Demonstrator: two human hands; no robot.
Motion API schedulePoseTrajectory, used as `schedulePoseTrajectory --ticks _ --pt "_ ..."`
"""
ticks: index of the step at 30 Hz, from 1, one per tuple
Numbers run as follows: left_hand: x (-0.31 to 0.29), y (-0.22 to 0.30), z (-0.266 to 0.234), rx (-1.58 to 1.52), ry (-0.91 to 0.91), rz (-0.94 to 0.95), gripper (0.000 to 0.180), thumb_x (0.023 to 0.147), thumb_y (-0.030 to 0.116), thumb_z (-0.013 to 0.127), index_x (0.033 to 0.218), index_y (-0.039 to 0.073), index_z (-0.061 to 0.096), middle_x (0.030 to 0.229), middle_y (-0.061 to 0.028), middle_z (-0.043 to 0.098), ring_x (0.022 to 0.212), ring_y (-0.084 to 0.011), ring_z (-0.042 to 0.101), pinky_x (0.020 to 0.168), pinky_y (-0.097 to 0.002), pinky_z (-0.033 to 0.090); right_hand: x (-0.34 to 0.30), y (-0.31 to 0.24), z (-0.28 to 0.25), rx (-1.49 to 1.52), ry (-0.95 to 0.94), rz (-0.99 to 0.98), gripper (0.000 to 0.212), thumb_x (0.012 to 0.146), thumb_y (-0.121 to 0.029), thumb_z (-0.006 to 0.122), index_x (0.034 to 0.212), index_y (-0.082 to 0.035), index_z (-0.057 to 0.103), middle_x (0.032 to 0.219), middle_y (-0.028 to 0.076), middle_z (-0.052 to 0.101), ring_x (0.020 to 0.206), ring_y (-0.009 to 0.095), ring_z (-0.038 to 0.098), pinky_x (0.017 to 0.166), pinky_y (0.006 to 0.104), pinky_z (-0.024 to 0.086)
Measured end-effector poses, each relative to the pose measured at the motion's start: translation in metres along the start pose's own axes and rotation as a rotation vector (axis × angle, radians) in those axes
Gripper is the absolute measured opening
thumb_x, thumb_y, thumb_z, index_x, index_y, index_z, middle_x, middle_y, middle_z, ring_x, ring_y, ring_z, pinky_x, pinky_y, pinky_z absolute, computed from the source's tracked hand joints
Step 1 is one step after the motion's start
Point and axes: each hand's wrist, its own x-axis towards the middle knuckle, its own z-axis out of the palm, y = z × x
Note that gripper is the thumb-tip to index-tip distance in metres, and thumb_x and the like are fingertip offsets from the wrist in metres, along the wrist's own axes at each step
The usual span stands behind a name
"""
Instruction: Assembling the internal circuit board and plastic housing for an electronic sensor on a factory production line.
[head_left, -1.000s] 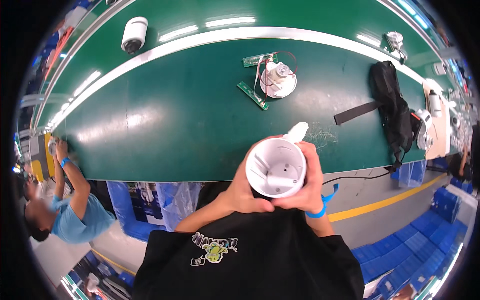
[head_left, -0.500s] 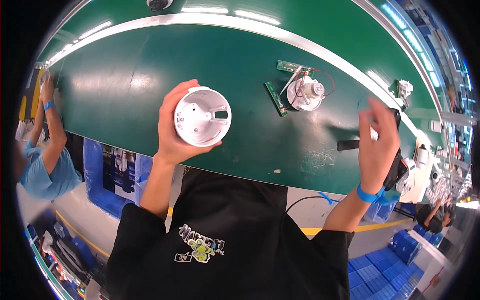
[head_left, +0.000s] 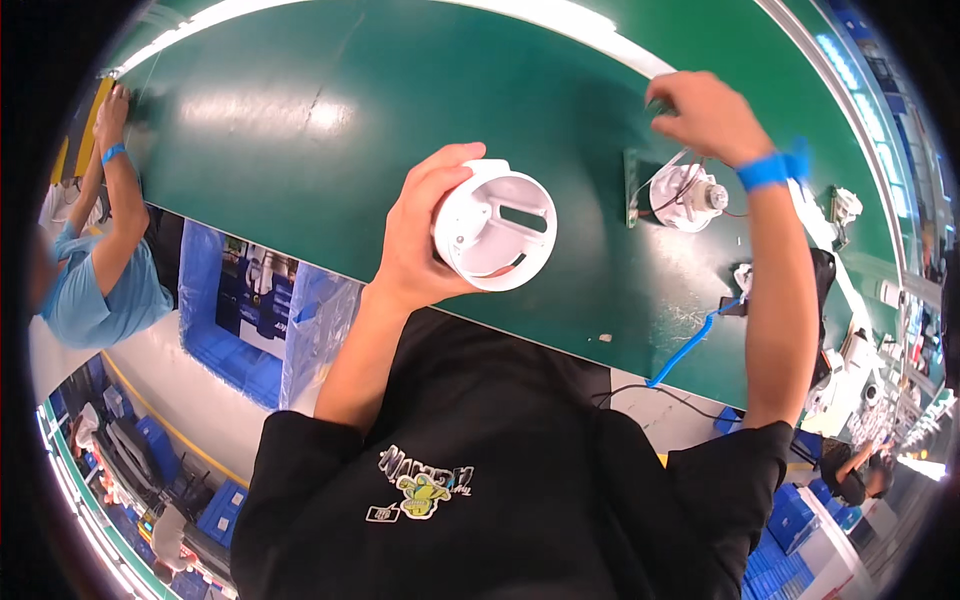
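Observation:
My left hand (head_left: 415, 230) is wrapped round a white plastic cup-shaped housing (head_left: 452, 222), its open end facing up. Slots and small posts show inside it. My right hand (head_left: 708, 112) is over the far right of the bench, its fingers curled and thumb bent in. A bit of dark green circuit board (head_left: 660, 104) appears between finger and thumb, mostly hidden by the hand. Just below lies a white motor assembly (head_left: 680, 200) with thin wires running up towards that hand. A second narrow green circuit board (head_left: 631, 188) stands at its left side.
The green bench (head_left: 330, 190) has a pale raised edge (head_left: 560, 12) along its far side. A coiled blue cord (head_left: 690, 350) hangs over the near edge. A small white part (head_left: 845, 207) lies far right. At left, another person's arm (head_left: 122, 195) reaches to the bench.
My right hand has swung up and away to the motor assembly and closed. The left hand has tilted the housing, and the whole view has shifted.

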Motion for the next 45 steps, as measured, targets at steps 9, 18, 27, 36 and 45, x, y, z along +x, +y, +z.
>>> schedulePoseTrajectory --ticks 9,18,27,36,45 --pt "-0.003 -0.006 -0.012 -0.031 -0.086 0.002 0.106 0.047 0.020 0.094 0.134 0.006 0.036 0.133 -0.0267 0.042 0.119 -0.0357 0.050 0.096 -0.0441 0.046 -0.137 -0.069 0.012 0.395 1.005 -0.070 0.017 0.072 0.012 0.068 0.085 0.004 0.061 0.092 0.015 0.066 0.082 0.022 0.065 0.071 0.0295 0.053" --pt "0.007 0.006 0.000 0.119 -0.176 0.065 0.103 0.046 0.019 0.094 0.132 0.005 0.040 0.131 -0.0226 0.047 0.120 -0.0348 0.049 0.100 -0.0439 0.042 -0.176 -0.123 0.089 1.257 1.178 0.034 0.031 0.078 0.019 0.061 0.104 0.003 0.056 0.105 0.022 0.062 0.096 0.028 0.064 0.080 0.0345 0.055" --pt "0.019 0.017 0.010 0.171 -0.425 0.059 0.097 0.045 0.016 0.092 0.128 0.003 0.045 0.129 -0.0226 0.051 0.119 -0.0344 0.052 0.099 -0.0419 0.043 -0.185 -0.106 0.094 1.037 0.976 0.018 0.020 0.074 0.009 0.069 0.089 -0.003 0.063 0.099 0.012 0.068 0.084 0.023 0.067 0.070 0.0284 0.054" --pt "0.034 0.031 0.008 0.018 -0.685 -0.165 0.093 0.046 0.024 0.090 0.127 -0.001 0.051 0.128 -0.0209 0.055 0.119 -0.0323 0.054 0.101 -0.0405 0.041 -0.180 -0.102 0.108 1.033 0.828 -0.238 0.022 0.070 0.014 0.067 0.084 -0.002 0.062 0.096 0.014 0.069 0.085 0.025 0.068 0.068 0.0290 0.055" --pt "0.042 0.025 0.001 0.017 -0.795 -0.195 0.091 0.046 0.024 0.089 0.126 0.000 0.052 0.128 -0.0185 0.055 0.118 -0.0304 0.055 0.100 -0.0392 0.041 -0.182 -0.099 0.103 0.948 0.758 -0.301 0.022 0.068 0.013 0.064 0.085 -0.001 0.063 0.096 0.013 0.069 0.085 0.028 0.069 0.069 0.0316 0.057"
